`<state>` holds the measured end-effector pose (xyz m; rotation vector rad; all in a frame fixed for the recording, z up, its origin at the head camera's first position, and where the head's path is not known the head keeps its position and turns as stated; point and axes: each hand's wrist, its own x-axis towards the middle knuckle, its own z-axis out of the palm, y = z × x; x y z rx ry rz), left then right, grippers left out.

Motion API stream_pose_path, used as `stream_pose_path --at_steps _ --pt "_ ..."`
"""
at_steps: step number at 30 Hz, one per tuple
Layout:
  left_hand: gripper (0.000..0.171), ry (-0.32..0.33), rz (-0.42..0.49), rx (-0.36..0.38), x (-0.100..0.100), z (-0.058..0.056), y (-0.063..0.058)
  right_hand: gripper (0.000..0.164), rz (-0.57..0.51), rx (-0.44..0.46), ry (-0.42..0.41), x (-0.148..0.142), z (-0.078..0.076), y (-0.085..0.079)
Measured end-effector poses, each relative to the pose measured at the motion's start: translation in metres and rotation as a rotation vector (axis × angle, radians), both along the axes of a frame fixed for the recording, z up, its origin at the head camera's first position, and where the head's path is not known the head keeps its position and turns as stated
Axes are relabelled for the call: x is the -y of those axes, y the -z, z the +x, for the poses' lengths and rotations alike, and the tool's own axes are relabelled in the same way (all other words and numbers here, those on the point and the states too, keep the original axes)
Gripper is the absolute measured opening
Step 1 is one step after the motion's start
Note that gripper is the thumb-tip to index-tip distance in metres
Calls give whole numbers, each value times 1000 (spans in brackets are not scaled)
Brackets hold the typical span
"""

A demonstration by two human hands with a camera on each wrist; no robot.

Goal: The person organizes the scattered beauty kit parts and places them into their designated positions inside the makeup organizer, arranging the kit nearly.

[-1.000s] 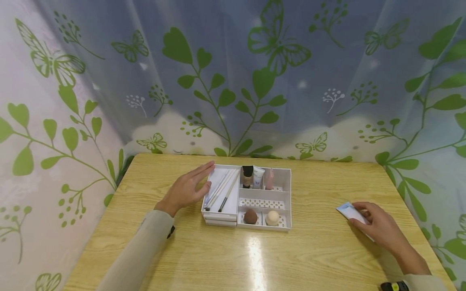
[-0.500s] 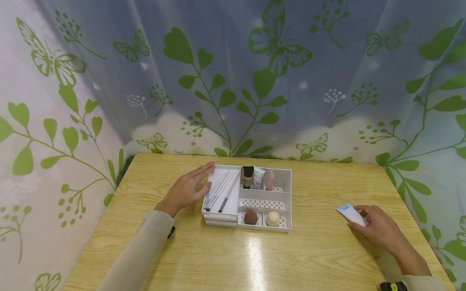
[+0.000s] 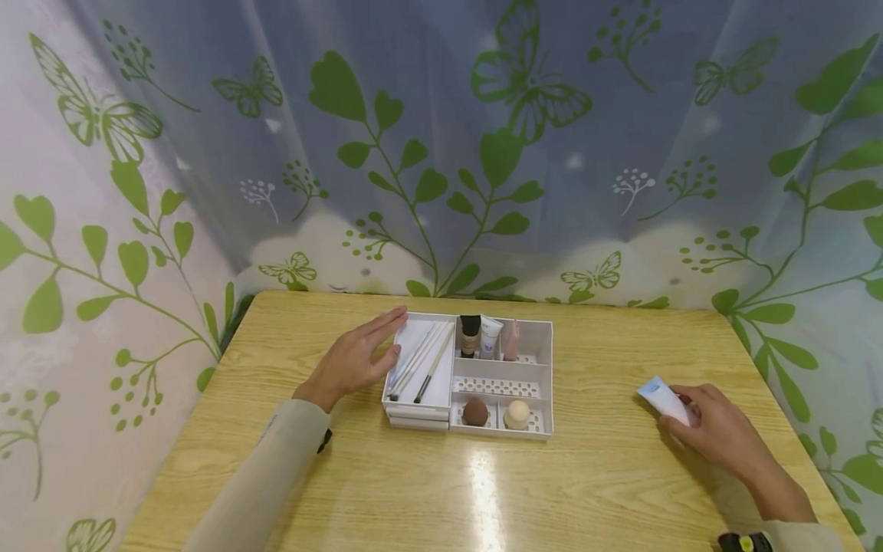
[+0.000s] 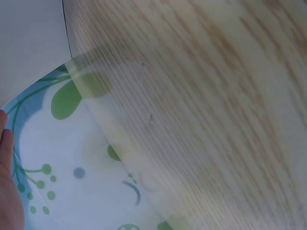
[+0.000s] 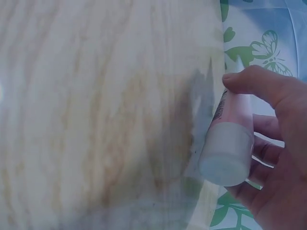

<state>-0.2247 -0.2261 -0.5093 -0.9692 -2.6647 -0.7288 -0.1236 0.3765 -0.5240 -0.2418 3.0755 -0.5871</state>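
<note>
My right hand point(image 3: 720, 433) holds a squeeze tube point(image 3: 666, 400) over the right side of the table, thumb on one side and fingers on the other. In the right wrist view the tube point(image 5: 233, 129) shows its whitish cap, pale pink body and flat crimped end. My left hand point(image 3: 352, 356) rests against the left edge of a white organizer box point(image 3: 501, 436), fingers straight. Several makeup brushes point(image 3: 422, 360) lie on the box's left top. A black-capped foundation bottle point(image 3: 470, 337), a white tube point(image 3: 489, 337) and a pink item point(image 3: 511, 342) stand in its back compartments.
A brown makeup sponge point(image 3: 474, 412) and a cream one point(image 3: 516, 414) sit in the box's front compartments. The wooden table point(image 3: 593, 491) ends at a patterned curtain point(image 3: 441, 153) behind and at the sides.
The tube in my right hand has tilted, its flat end rising and showing more of the printed face. My left hand and the box have stayed where they were.
</note>
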Motion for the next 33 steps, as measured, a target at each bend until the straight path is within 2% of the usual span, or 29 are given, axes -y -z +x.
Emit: stream_pose_path --at_steps 10,22,33 --pt "57 -3 -2 2 0 -1 1 61 -131 -242 -14 10 -5 -7" --pt "58 -6 -3 23 0 0 0 64 -351 -276 19 22 -7 -11" --pt "58 -4 4 28 0 0 0 64 -474 -282 -2 45 -14 -16"
